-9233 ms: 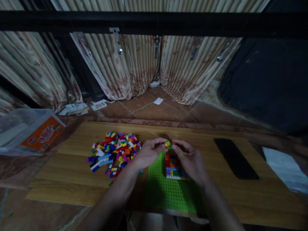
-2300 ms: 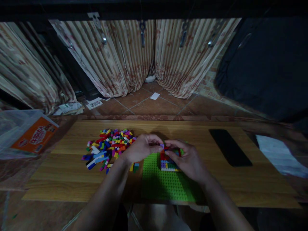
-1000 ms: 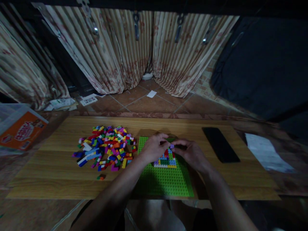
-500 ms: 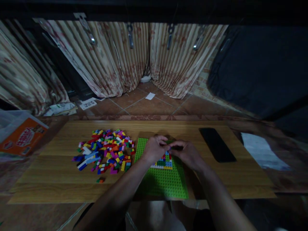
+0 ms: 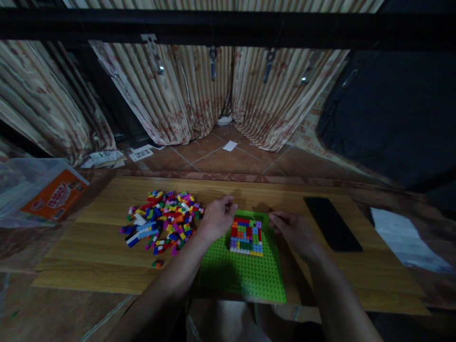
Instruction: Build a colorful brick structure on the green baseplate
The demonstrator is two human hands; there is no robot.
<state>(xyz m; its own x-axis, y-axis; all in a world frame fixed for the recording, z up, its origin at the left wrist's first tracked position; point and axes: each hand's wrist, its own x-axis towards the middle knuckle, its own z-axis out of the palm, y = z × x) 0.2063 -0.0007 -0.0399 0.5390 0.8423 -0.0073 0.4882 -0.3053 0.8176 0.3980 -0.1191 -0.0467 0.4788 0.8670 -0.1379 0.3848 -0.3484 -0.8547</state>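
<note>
A green studded baseplate [image 5: 245, 273] lies on the wooden table [image 5: 89, 251] in front of me. A flat multicoloured block of small bricks [image 5: 246, 236] is stuck on its far half. My left hand [image 5: 217, 219] rests at the plate's left edge with its fingers curled loosely, nothing visible in it. My right hand [image 5: 294, 230] rests at the plate's right edge, fingers bent toward the brick block, holding nothing that I can see. A heap of loose coloured bricks [image 5: 164, 225] lies just left of my left hand.
A black phone [image 5: 332, 223] lies flat on the table at the right. An orange and white packet [image 5: 55, 197] in clear plastic sits at the far left. A white sheet [image 5: 406, 240] lies beyond the right end. Striped curtains [image 5: 199, 95] hang behind, over a tiled floor.
My two hands were pinched together over the brick block; now they have parted to either side of it, leaving the block uncovered on the plate.
</note>
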